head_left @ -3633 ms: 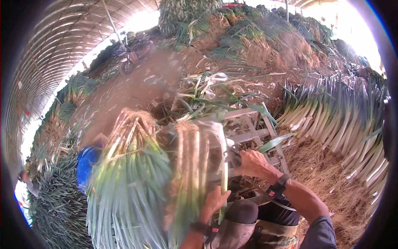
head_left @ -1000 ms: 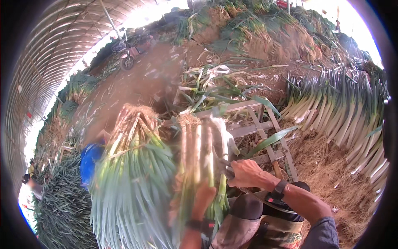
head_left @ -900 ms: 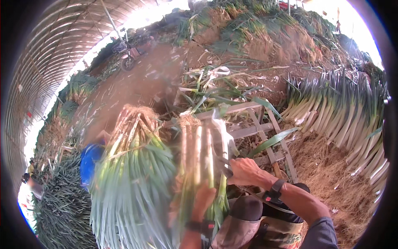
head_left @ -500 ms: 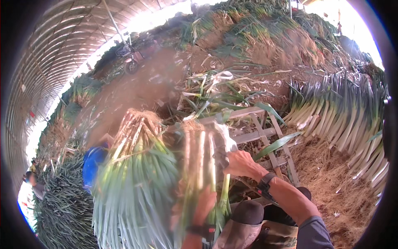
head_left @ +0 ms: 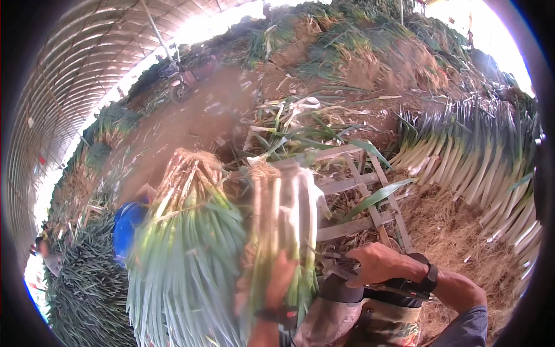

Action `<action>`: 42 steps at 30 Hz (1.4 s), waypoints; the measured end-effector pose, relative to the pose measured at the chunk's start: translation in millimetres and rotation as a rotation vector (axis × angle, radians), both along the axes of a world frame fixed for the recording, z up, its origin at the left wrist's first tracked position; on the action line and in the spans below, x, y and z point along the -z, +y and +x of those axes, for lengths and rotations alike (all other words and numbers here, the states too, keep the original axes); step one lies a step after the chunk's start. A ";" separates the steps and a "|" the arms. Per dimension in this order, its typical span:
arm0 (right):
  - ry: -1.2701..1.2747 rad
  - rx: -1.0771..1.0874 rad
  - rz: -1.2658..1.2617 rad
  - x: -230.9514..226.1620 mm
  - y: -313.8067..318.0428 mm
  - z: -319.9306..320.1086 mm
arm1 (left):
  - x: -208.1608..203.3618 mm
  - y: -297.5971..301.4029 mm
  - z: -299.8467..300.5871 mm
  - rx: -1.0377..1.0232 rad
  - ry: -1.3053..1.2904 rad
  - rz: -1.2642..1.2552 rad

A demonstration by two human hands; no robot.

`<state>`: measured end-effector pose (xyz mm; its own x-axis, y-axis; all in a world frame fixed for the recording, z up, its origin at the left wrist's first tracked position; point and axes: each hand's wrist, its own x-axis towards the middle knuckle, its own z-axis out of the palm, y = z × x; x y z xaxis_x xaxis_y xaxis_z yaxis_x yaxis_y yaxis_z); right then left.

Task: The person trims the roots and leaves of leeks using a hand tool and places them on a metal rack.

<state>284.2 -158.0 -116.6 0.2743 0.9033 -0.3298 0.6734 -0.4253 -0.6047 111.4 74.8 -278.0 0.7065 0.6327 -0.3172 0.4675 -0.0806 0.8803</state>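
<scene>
Just left of the knees [head_left: 326, 321], laying the left hand [head_left: 282, 274] over the green part of a few leeks [head_left: 276, 211], with roots pointing away from the body; cannot tell, through the blur, about a closed or loose grip there. In the right hand [head_left: 378, 263], clamping a dark metal tool [head_left: 335, 263] near those stalks. Farther left, close beside, a larger fanned bunch [head_left: 185, 266]. Behind its leaves, partly hidden, a rounded blue object [head_left: 128, 225]; cannot tell for sure about a container, nor see inside. Beyond the knees, an open slatted frame [head_left: 354, 183], with leaf scraps visible through the gaps and a long green leaf [head_left: 378, 199] across the bars. At right, a row of leeks [head_left: 468, 156] beside dry root fibres [head_left: 457, 231].
</scene>
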 end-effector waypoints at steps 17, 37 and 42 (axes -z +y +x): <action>0.022 -0.274 -0.122 -23.6 15.6 -15.8 | 40.6 6.2 -23.9 0.046 -0.033 0.151; -0.073 -0.285 -0.076 -18.4 21.0 -27.1 | 30.8 -3.5 -10.6 -0.090 0.109 0.275; -0.013 -0.300 -0.102 -18.8 18.7 -27.3 | 28.8 -7.3 -8.0 -0.109 0.141 0.340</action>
